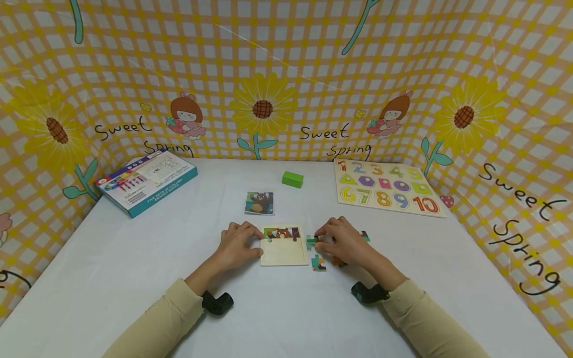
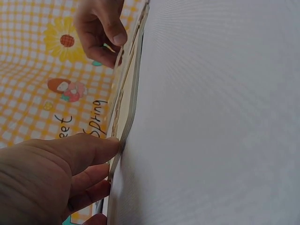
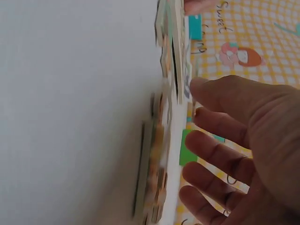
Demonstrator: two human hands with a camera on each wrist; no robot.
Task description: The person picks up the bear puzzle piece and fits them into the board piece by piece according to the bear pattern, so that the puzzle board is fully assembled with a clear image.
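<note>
My left hand (image 1: 237, 243) grips the left edge of a square wooden puzzle board (image 1: 284, 253) with thumb and fingertips. Along its top, the board holds a strip of picture with a brown bear's face (image 1: 283, 232); bare wood shows below. Just right of the board, my right hand (image 1: 342, 241) reaches over a teal puzzle piece (image 1: 311, 242), thumb and fingers apart. In the right wrist view, a gap shows between that hand's thumb (image 3: 220, 91) and fingers. Nearer me lies another loose piece (image 1: 319, 263). Further pieces sit partly hidden beneath the right hand.
Behind the board lies a square bear picture (image 1: 259, 203), with a green block (image 1: 293, 179) beyond it. A flat box (image 1: 147, 181) stands at the back left. A wooden number board (image 1: 387, 189) lies at the back right. A checked cloth (image 1: 286, 59) hangs behind the table.
</note>
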